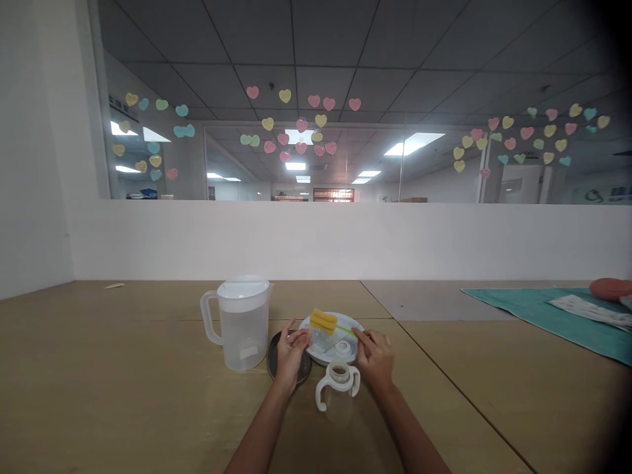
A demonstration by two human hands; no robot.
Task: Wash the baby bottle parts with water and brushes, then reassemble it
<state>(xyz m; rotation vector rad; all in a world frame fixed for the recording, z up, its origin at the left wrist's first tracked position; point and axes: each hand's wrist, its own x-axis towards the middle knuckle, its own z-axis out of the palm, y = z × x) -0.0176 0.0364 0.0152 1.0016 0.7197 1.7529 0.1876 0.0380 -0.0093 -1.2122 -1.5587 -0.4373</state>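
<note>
My right hand (376, 357) is closed around the thin green handle of a yellow sponge bottle brush (324, 321), whose head points left over a white plate (356, 322). My left hand (292, 355) hovers just left of the brush head, fingers apart and partly bent, with nothing visible in it. Below it, a dark round dish (272, 359) is partly covered by that hand. A small white ring-like part (342, 347) lies on the plate, beside something clear that I cannot make out. Between my forearms stands an uncapped clear baby bottle (339, 395) with two white handles.
A clear plastic pitcher (244, 336) with a white lid stands to the left, its handle facing left. On the right, a teal cloth (523, 306) carries a white patterned cloth (587, 309) and a reddish object (611, 289). A white wall (336, 240) borders the table's back.
</note>
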